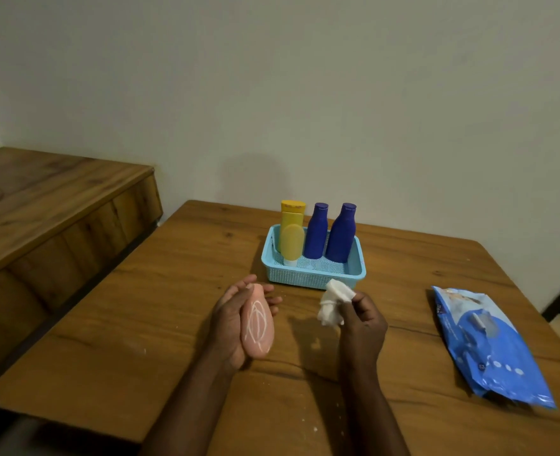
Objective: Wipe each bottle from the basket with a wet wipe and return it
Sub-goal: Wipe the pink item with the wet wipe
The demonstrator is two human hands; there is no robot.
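The left hand (pixel 230 319) cradles a pink bottle (pixel 257 325) in curled fingers above the table (pixel 160 291), the right hand (pixel 362 319) beside it pinches a crumpled wipe (pixel 334 301), and the basket (pixel 313 258) sits just beyond both.

A salmon-pink oval plastic bottle (pixel 258 327) carries a looping white line design. The crumpled wet wipe (pixel 333 301) is plain white. The perforated plastic basket (pixel 311 274) is light blue and holds two dark blue bottles (pixel 316 233) (pixel 341 235), a yellow bottle (pixel 292 215) and a paler yellow tube (pixel 291 243). The wipes pack (pixel 492 343) is bright blue with white dots. The wooden counter (pixel 173 307) is grained warm brown.
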